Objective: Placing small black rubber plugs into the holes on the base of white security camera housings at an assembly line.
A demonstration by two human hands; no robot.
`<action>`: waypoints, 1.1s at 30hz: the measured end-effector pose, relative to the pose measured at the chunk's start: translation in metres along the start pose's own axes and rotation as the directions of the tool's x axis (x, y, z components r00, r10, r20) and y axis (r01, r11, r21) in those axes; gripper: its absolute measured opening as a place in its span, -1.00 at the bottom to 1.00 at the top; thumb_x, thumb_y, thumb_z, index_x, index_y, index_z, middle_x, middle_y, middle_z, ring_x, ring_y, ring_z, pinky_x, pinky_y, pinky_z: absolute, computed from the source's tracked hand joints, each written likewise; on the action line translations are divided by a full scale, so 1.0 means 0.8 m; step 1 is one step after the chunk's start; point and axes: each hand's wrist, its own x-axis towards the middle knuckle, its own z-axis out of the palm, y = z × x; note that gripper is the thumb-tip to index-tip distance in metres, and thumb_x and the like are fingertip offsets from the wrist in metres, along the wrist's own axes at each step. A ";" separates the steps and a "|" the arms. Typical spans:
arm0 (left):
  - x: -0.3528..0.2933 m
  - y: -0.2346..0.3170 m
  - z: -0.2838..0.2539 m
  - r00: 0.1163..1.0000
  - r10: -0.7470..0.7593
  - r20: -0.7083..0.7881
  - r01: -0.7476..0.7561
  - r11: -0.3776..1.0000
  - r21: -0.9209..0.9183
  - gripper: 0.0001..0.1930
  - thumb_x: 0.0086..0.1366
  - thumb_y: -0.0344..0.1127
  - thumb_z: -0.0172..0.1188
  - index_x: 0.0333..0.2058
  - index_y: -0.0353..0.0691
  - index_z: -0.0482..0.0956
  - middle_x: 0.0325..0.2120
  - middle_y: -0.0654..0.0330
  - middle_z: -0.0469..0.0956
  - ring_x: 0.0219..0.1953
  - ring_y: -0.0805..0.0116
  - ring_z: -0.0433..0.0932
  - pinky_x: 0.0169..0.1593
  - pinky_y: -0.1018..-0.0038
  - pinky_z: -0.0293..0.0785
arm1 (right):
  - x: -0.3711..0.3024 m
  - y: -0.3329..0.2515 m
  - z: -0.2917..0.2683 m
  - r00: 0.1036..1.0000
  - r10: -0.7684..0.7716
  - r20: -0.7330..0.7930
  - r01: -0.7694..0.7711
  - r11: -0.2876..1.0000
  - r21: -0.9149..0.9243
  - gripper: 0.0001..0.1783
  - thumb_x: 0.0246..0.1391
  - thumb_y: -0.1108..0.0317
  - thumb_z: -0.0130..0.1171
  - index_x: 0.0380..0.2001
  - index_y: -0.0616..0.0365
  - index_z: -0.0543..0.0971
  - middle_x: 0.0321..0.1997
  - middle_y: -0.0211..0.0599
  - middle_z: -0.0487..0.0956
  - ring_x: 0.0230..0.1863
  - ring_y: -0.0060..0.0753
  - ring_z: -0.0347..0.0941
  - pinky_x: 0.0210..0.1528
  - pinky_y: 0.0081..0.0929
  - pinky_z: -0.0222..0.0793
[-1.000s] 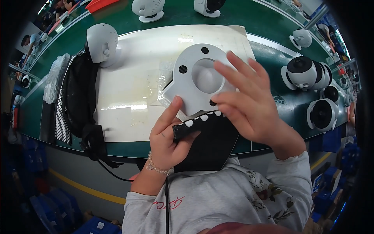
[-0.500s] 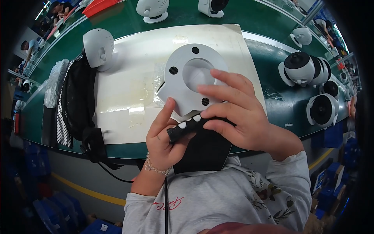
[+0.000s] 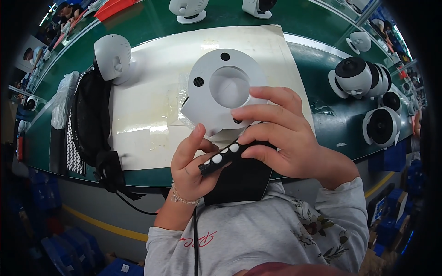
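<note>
A white disc-like base (image 3: 198, 108) with a round hollow lies on the pale board in front of me. Dark round pads sit on its rim, one partly covered by my fingers. Below it, a black strip (image 3: 225, 155) with several white round spots slants upward to the right. My left hand (image 3: 191, 168) grips its lower end, thumb and index finger apart at the top. My right hand (image 3: 292, 140) pinches the strip's other end between thumb and a finger, while its other fingers spread over the base's near right edge.
A black mesh-sided bag (image 3: 92, 119) and a white fan-like device (image 3: 113, 57) stand at the left, beside clear plastic wrapping (image 3: 64, 101). More white-and-black devices (image 3: 382, 126) stand at the right and along the far side. A red tray (image 3: 115, 9) is at the far left.
The strip has tilted more steeply and shows its white spots more fully. My left fingertip has come away from the base's edge. The base appears slightly further left.
</note>
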 end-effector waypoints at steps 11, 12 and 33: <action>0.006 0.004 -0.004 0.995 -0.053 0.087 0.052 0.999 0.016 -0.80 -0.16 -0.54 0.26 -0.58 -0.36 0.37 0.05 -0.10 0.23 -0.45 0.36 0.47 -0.36 0.50 0.41 | -0.012 0.016 0.013 0.972 -0.187 -0.140 0.184 0.982 -0.034 -0.82 -0.35 0.42 0.28 -0.54 0.05 0.52 -0.19 -0.38 0.49 0.05 -0.09 0.25 0.05 -0.14 0.11; 0.006 0.004 -0.004 0.994 -0.074 0.080 0.073 0.997 0.007 -0.81 -0.15 -0.53 0.25 -0.59 -0.36 0.38 0.04 -0.10 0.25 -0.44 0.36 0.47 -0.35 0.49 0.41 | -0.013 0.018 0.014 0.954 -0.260 -0.147 0.251 0.965 -0.078 -0.81 -0.35 0.43 0.29 -0.53 0.04 0.53 -0.18 -0.36 0.48 0.05 -0.07 0.26 0.07 -0.12 0.11; -0.002 0.006 -0.002 0.974 -0.205 0.094 0.204 0.979 0.014 -0.80 -0.25 -0.61 0.26 -0.55 -0.36 0.48 -0.01 -0.01 0.32 -0.49 0.36 0.49 -0.38 0.54 0.39 | -0.004 0.047 -0.026 0.991 -0.116 -0.061 0.077 0.891 -0.447 -0.79 -0.01 0.22 0.07 -0.38 0.12 0.53 0.02 -0.16 0.38 0.15 -0.07 0.14 0.05 -0.26 0.07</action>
